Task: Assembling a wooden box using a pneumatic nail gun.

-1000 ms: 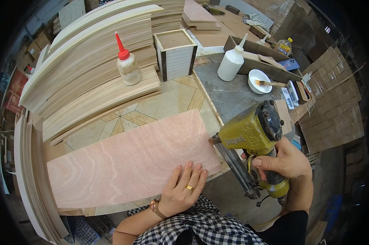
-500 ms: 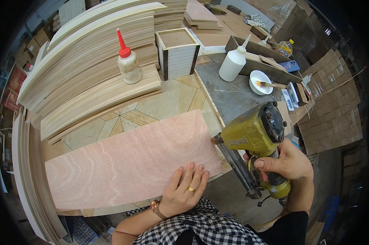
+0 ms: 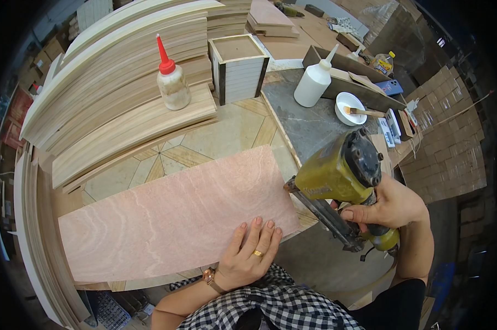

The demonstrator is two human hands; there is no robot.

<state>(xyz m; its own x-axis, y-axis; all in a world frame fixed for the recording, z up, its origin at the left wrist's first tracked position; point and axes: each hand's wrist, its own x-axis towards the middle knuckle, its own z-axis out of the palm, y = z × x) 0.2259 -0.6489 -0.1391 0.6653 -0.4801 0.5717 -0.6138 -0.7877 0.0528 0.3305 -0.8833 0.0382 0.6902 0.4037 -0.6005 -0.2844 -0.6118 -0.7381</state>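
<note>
A thin pinkish plywood panel (image 3: 166,220) lies across the near part of the table. My left hand (image 3: 249,254) rests flat on its near right edge, fingers stretched out, a ring and a wristwatch showing. My right hand (image 3: 388,206) is wrapped round the handle of a yellow and black pneumatic nail gun (image 3: 336,173). The gun is tilted, its nose at the panel's right end; whether the nose touches the wood I cannot tell. Its long dark magazine slants down toward me.
Behind the panel, wood strips (image 3: 133,137) are stacked high, with a red-capped glue bottle (image 3: 174,88) on a low pile. A small box (image 3: 240,71) stands beside them. Farther right are a white squeeze bottle (image 3: 312,85), a bowl (image 3: 344,104) with a brush (image 3: 367,113), and a wooden tray (image 3: 342,91).
The nail gun has tilted and its rear end has moved slightly up and right, my right hand and forearm going with it. My left hand and the panel have barely moved.
</note>
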